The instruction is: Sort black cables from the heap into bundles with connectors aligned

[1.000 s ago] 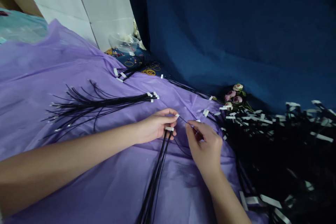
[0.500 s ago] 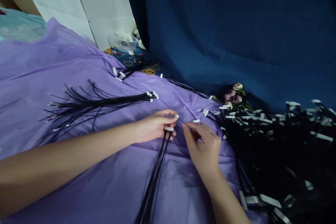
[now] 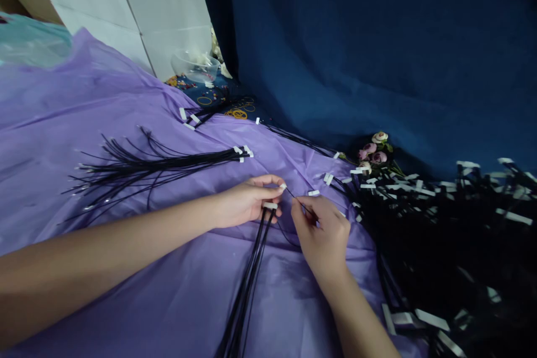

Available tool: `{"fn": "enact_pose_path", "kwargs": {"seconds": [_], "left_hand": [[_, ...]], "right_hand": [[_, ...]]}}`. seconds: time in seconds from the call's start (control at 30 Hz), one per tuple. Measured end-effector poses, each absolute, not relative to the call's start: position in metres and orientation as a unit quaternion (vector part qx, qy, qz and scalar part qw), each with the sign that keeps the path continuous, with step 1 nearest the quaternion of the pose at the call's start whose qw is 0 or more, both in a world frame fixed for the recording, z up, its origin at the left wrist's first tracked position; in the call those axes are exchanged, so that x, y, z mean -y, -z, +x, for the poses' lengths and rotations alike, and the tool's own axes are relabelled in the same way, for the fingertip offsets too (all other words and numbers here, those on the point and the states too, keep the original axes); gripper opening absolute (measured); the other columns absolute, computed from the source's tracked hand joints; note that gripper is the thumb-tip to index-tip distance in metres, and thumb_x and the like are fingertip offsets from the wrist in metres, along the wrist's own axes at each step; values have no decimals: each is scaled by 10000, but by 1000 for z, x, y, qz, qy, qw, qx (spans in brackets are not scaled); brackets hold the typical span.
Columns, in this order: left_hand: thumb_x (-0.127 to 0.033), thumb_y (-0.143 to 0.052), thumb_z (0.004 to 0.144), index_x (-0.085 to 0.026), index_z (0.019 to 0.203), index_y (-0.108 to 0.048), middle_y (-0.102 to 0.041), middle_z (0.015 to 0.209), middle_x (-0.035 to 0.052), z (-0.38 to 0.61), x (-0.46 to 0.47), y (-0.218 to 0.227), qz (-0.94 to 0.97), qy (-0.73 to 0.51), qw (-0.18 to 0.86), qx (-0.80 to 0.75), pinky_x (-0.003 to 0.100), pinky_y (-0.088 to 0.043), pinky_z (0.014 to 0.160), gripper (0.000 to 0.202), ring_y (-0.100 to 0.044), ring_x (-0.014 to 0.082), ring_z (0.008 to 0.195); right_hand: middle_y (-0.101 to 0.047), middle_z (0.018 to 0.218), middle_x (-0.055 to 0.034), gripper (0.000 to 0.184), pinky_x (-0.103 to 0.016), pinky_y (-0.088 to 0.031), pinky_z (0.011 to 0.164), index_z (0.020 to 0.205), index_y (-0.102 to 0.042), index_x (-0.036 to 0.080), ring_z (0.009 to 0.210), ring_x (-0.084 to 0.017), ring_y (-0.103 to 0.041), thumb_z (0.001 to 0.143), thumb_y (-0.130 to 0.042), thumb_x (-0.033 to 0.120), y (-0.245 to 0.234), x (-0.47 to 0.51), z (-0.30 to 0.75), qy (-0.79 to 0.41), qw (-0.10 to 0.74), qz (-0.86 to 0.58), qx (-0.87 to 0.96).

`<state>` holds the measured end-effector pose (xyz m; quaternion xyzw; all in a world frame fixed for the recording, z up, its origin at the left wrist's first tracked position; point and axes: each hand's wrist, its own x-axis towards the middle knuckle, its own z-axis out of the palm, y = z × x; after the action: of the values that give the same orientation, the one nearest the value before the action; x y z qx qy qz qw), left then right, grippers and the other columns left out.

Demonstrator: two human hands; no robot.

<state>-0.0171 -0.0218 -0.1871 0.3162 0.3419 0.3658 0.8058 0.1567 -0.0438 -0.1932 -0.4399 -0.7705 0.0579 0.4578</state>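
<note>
Between thumb and forefinger, my left hand (image 3: 250,200) pinches the small white end (image 3: 283,186) of a thin black cord. Beneath those fingers a bundle of black cords (image 3: 254,268), topped by a white tab (image 3: 270,206), runs down toward me; it seems tucked in the other left fingers. Just to the right, my right hand (image 3: 324,230) is closed on the same thin black cord (image 3: 290,192), a short way from its white end. The cord passes into the right fingers, where its further course is hidden. A thin dark strand loops below, between both hands.
Purple sheeting (image 3: 159,285) covers the work surface. At left lies a fanned bundle of black cords (image 3: 168,163); a large heap of white-tabbed cords (image 3: 440,246) fills the right. Artificial flowers (image 3: 373,154), rubber bands (image 3: 236,114) and a clear bowl (image 3: 195,67) sit near the blue curtain (image 3: 356,56).
My right hand has shifted very slightly left, still on the cord. The left hand keeps its pinch on the white end, and the bundles lie as before.
</note>
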Motion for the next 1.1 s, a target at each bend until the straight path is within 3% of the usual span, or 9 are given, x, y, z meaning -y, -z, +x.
{"fn": "enact_pose_path", "kwargs": {"seconds": [1.1], "left_hand": [[-261, -636, 848, -177, 938, -498, -534, 715, -18, -19, 22, 186, 333, -351, 812, -327, 259, -457, 639, 185, -540, 93, 635]], "right_hand": [[-485, 598, 28, 125, -215, -385, 549, 781, -618, 169, 538, -95, -454, 877, -539, 156, 201, 43, 155, -9, 456, -443, 772]]}}
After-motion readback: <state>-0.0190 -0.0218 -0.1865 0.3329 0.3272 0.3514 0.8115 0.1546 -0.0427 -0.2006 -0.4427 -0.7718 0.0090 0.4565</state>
